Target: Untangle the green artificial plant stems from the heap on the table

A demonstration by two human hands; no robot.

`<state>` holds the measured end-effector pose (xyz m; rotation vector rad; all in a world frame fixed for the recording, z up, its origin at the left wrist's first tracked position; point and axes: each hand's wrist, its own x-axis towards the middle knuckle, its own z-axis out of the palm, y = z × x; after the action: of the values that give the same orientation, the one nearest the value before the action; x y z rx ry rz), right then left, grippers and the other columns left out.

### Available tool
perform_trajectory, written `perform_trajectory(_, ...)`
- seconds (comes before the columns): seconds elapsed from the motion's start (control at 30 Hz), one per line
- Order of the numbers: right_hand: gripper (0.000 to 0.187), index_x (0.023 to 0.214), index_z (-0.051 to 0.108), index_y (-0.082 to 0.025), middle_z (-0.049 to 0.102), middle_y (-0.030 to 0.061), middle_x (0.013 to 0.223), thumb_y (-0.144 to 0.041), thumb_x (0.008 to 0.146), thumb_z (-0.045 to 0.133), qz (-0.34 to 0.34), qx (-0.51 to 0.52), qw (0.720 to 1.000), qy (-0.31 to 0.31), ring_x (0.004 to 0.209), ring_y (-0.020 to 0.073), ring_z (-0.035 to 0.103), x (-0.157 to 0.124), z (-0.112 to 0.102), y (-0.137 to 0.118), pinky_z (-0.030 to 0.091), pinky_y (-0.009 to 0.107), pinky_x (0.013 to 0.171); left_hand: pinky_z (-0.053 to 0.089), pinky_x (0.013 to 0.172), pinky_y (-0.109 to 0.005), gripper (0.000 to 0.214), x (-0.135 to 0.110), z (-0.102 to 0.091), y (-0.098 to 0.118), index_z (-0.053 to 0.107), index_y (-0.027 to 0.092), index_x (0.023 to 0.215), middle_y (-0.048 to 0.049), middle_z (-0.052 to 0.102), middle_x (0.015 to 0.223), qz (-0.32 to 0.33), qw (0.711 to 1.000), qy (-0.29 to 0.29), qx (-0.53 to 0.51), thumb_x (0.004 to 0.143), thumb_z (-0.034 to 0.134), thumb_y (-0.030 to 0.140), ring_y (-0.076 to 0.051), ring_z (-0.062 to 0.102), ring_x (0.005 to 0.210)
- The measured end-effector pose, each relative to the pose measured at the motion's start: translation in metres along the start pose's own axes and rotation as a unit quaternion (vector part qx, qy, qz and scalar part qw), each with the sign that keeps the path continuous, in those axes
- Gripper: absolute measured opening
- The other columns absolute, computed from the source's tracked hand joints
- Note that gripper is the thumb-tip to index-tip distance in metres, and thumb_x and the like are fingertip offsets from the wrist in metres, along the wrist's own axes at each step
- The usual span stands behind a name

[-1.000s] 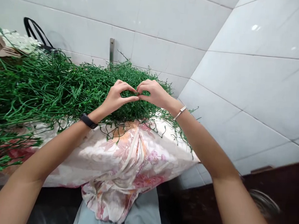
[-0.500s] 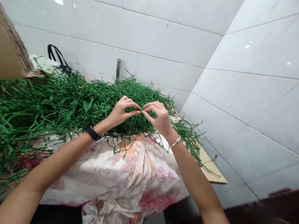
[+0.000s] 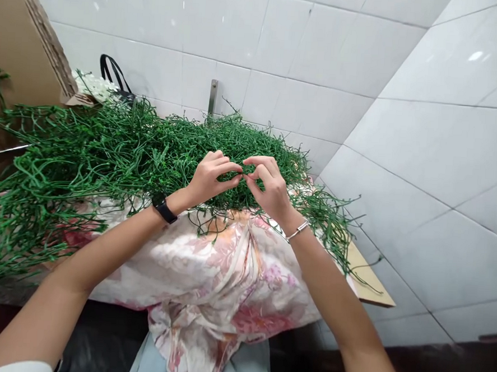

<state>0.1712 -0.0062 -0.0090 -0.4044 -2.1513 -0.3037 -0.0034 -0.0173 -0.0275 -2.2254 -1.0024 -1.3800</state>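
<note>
A big heap of green plastic stems (image 3: 107, 155) lies across a floral cloth (image 3: 209, 279) in front of me. My left hand (image 3: 209, 178), with a black band on the wrist, and my right hand (image 3: 269, 187), with a thin bracelet, meet fingertip to fingertip above the heap's near edge. Both pinch a small green stem piece (image 3: 242, 175) between thumb and fingers. The piece is mostly hidden by the fingers.
A cardboard box (image 3: 21, 54) stands at the left. White artificial flowers (image 3: 92, 85) and a black-handled bag (image 3: 116, 79) sit behind the heap by the tiled wall. A wooden board's edge (image 3: 369, 277) juts out at the right.
The view has shifted, so the heap and hands now sit lower and further right in the picture. Both hands stay pinched together, the right fingers turned slightly.
</note>
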Motion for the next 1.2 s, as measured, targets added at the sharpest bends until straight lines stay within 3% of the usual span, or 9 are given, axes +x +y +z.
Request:
perform_trajectory(0.37, 0.012, 0.071, 0.042, -0.020, 0.056, 0.0061, 0.083, -0.017, 0.082, 0.042, 0.011, -0.080, 0.996, -0.047, 0.086, 0.0186, 0.049, 0.002, -0.001, -0.002, 0.041, 0.036, 0.078, 0.033, 0.070, -0.032, 0.026, -0.005, 0.007, -0.002, 0.065, 0.024, 0.088, -0.0027, 0.059, 0.066, -0.008, 0.999, -0.006, 0.041, 0.082, 0.045, 0.039, -0.016, 0.046, 0.071)
perform_trajectory(0.57, 0.003, 0.082, 0.046, -0.019, 0.054, 0.0021, 0.077, -0.020, 0.083, 0.043, 0.119, 0.065, 0.990, -0.044, 0.070, 0.0111, 0.051, -0.001, 0.002, -0.001, 0.044, 0.026, 0.067, 0.033, 0.067, -0.032, 0.023, -0.005, 0.008, 0.000, 0.065, 0.023, 0.083, -0.0021, 0.059, 0.063, -0.026, 0.999, -0.005, 0.022, 0.081, 0.048, 0.038, -0.016, 0.046, 0.068)
perform_trajectory(0.73, 0.010, 0.087, 0.048, -0.018, 0.049, -0.0021, 0.067, -0.018, 0.084, 0.039, 0.179, 0.153, 0.970, -0.063, 0.053, 0.0064, 0.043, -0.002, 0.003, -0.001, 0.039, 0.021, 0.053, 0.034, 0.067, -0.031, 0.021, -0.005, 0.007, 0.003, 0.064, 0.023, 0.078, -0.0015, 0.061, 0.064, -0.016, 0.999, -0.002, 0.038, 0.080, 0.048, 0.036, -0.015, 0.046, 0.067)
perform_trajectory(0.87, 0.012, 0.086, 0.053, -0.017, 0.049, 0.0005, 0.074, -0.016, 0.082, 0.041, 0.146, 0.100, 0.982, -0.067, 0.055, 0.0063, 0.041, 0.001, -0.002, -0.002, 0.039, 0.022, 0.055, 0.034, 0.067, -0.031, 0.018, -0.002, 0.001, 0.002, 0.064, 0.021, 0.074, -0.0003, 0.060, 0.061, -0.037, 0.999, -0.008, -0.012, 0.077, 0.052, 0.035, -0.014, 0.044, 0.065)
perform_trajectory(1.07, 0.015, 0.095, 0.053, -0.017, 0.048, 0.0041, 0.083, -0.018, 0.083, 0.043, 0.034, 0.007, 0.995, -0.089, 0.074, 0.0114, 0.051, -0.001, -0.003, 0.002, 0.046, 0.025, 0.067, 0.035, 0.060, -0.027, 0.015, 0.001, -0.003, -0.007, 0.064, 0.020, 0.071, 0.0016, 0.051, 0.057, -0.101, 0.987, -0.022, -0.126, 0.071, 0.059, 0.034, -0.012, 0.042, 0.061)
perform_trajectory(1.2, 0.018, 0.097, 0.053, -0.018, 0.050, 0.0054, 0.085, -0.022, 0.086, 0.040, 0.019, -0.016, 0.997, -0.079, 0.075, 0.0121, 0.052, -0.003, -0.001, 0.002, 0.046, 0.026, 0.067, 0.035, 0.060, -0.027, 0.014, 0.002, -0.003, -0.007, 0.065, 0.021, 0.073, 0.0022, 0.049, 0.057, -0.121, 0.981, -0.034, -0.144, 0.071, 0.059, 0.034, -0.012, 0.042, 0.060)
